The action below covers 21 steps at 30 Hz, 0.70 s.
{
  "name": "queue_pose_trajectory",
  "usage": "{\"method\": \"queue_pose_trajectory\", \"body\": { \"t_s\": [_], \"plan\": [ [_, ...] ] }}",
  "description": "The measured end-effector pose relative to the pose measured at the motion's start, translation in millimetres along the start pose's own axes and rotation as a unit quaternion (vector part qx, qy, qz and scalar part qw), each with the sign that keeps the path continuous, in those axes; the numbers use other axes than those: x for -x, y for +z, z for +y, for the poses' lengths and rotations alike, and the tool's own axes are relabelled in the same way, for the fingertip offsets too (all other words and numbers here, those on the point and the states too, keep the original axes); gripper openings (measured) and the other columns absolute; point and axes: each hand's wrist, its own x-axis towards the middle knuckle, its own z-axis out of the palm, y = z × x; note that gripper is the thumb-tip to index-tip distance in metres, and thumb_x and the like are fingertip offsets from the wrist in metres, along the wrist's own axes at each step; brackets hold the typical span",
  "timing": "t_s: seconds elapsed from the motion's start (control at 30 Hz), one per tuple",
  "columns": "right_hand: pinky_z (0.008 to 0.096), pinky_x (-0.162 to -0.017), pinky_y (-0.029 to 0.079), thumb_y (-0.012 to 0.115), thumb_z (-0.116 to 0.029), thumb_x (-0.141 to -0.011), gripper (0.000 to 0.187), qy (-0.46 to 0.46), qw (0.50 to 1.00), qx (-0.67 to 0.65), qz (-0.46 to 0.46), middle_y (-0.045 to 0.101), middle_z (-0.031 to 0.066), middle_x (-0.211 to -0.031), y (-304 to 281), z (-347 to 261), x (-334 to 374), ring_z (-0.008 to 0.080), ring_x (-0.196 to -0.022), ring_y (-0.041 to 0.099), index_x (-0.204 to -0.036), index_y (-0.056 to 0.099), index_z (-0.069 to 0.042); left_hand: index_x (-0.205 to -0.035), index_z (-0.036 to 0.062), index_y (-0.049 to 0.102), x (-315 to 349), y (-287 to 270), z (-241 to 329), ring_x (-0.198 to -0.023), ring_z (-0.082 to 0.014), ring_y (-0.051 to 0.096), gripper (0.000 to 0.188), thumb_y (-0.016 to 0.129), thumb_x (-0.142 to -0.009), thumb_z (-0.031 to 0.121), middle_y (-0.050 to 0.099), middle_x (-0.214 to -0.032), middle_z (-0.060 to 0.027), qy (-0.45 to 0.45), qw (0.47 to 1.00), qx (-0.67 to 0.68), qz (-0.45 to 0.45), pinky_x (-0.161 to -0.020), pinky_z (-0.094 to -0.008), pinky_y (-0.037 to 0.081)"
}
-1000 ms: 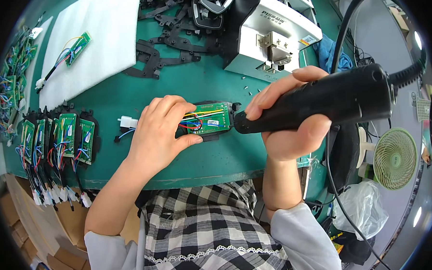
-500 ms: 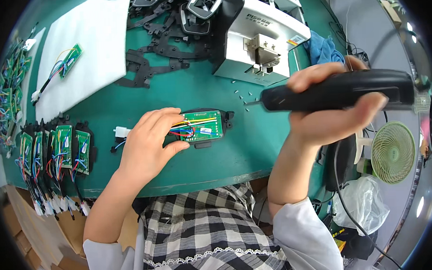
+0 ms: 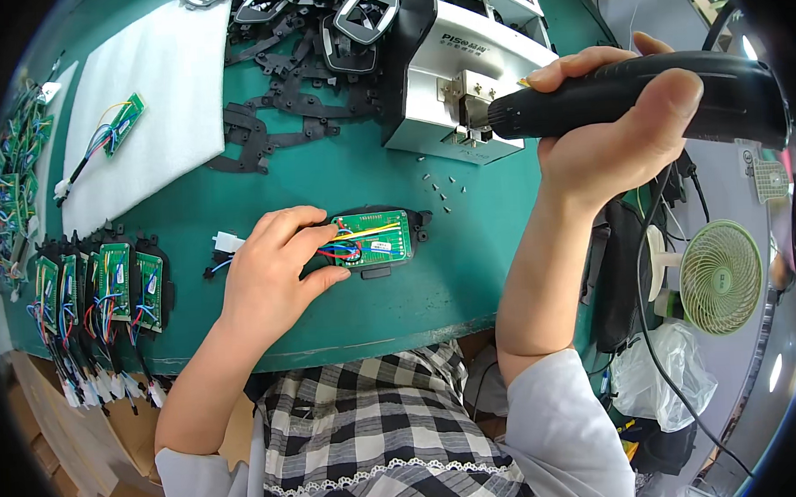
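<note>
My left hand [image 3: 273, 270] rests on the table with fingers and thumb closed around the left end of a green circuit board [image 3: 379, 227]. The board lies flat in a black plastic housing [image 3: 420, 226]; red, blue and yellow wires run over it. A white connector [image 3: 227, 243] on its wires pokes out left of my hand. In the air at the right, my right hand [image 3: 609, 155] grips a black electric screwdriver [image 3: 578, 91]. Its front end is at the pickup block of a white screw feeder [image 3: 443, 69]; the bit's tip cannot be made out.
Several small loose screws [image 3: 443, 196] lie before the feeder. Wired boards in black housings [image 3: 115, 274] stand at the left, below a white foam sheet [image 3: 165, 90] bearing one board. Black plastic frames [image 3: 307, 101] are piled at the back. A green fan [image 3: 721, 277] and cable are at the right.
My right hand has carried the screwdriver up and away from me, from above the loose screws to the feeder's pickup block. The left hand stays on the board.
</note>
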Motion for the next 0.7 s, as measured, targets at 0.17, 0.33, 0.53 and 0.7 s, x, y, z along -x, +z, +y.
{"method": "queue_pose_trajectory", "body": {
  "t_s": [0.17, 0.33, 0.53, 0.7],
  "plan": [
    [0.0305, -0.046, 0.049, 0.048, -0.061, -0.089, 0.073, -0.029, 0.999, 0.044, -0.005, 0.057, 0.0146, -0.058, 9.9, -5.8, 2.8, 0.0227, -0.043, 0.056, -0.107, 0.04, 0.01, -0.1, 0.0034, 0.066, -2.1, 0.7, 1.9, -0.097, -0.0281, 0.058, 0.045, 0.082, -0.061, 0.016, 0.061, -0.108, -0.0083, 0.01, 1.0, -0.001, 0.006, -0.08, -0.0374, 0.049],
    [0.0336, -0.043, 0.048, 0.04, -0.067, -0.087, 0.077, 0.09, 0.995, -0.025, -0.021, 0.055, 0.014, -0.058, 0.3, -18.4, 17.7, 0.0239, -0.044, 0.056, -0.108, 0.041, 0.007, -0.1, 0.0042, 0.067, 0.2, -2.5, 0.2, -0.095, -0.0271, 0.059, 0.043, 0.082, -0.061, 0.017, 0.061, -0.106, -0.0071, 0.02, 1.0, -0.016, 0.007, -0.08, -0.0375, 0.049],
    [0.0319, -0.042, 0.046, 0.041, -0.068, -0.086, 0.077, 0.167, 0.972, -0.129, -0.103, 0.055, 0.014, -0.062, 42.1, -25.9, 62.9, 0.0233, -0.044, 0.055, -0.111, 0.04, 0.005, -0.098, 0.005, 0.068, 0.6, -4.1, -0.9, -0.096, -0.0268, 0.059, 0.04, 0.081, -0.062, 0.016, 0.061, -0.105, -0.0067, 0.022, 1.0, -0.019, 0.01, -0.081, -0.0382, 0.049],
    [0.0271, -0.041, 0.045, 0.051, -0.06, -0.086, 0.07, 0.144, 0.962, -0.158, -0.167, 0.056, 0.0138, -0.059, 65.8, -26.6, 72.8, 0.0193, -0.043, 0.056, -0.107, 0.043, 0.006, -0.099, 0.0067, 0.068, 1.8, -2.1, -2.7, -0.097, -0.0274, 0.059, 0.04, 0.081, -0.062, 0.016, 0.061, -0.105, -0.0067, 0.03, 0.999, -0.012, 0.023, -0.082, -0.0387, 0.049]
  ]
}}
